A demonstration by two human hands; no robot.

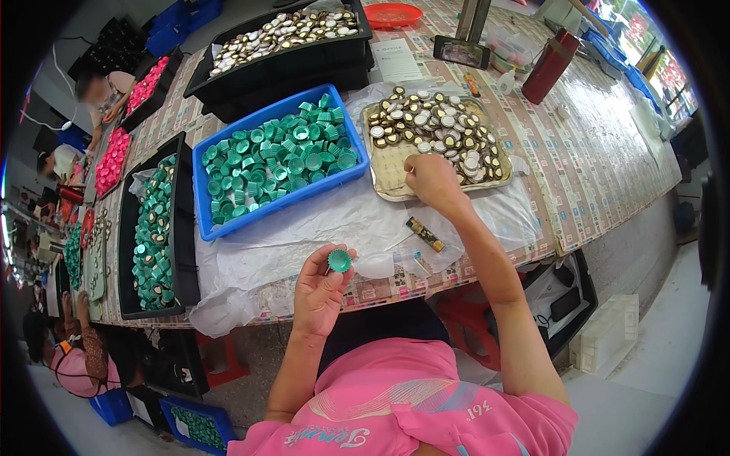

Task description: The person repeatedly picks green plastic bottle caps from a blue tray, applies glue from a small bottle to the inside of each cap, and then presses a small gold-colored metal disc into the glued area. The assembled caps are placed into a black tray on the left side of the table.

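My left hand point(318, 292) is closed around a green fluted paper cup point(340, 261), pinched by its sides with the opening up, near the table's front edge. My right hand point(433, 181) reaches over the near left part of a shallow metal tray point(389, 169), fingertips pressed together. Whatever they pinch, if anything, is hidden. Heaped in that tray are many small round dark discs point(441, 125) with white or gold faces. To the left, a blue plastic bin point(266, 204) holds loose green cups point(277, 156).
A black tray point(188, 251) of filled green cups stands at the left. Behind are a large black crate point(247, 100) of discs, a phone point(461, 52) on a stand and a red flask point(549, 68). A dark gold-patterned tube point(424, 234) lies near my right forearm. Other people work at the left.
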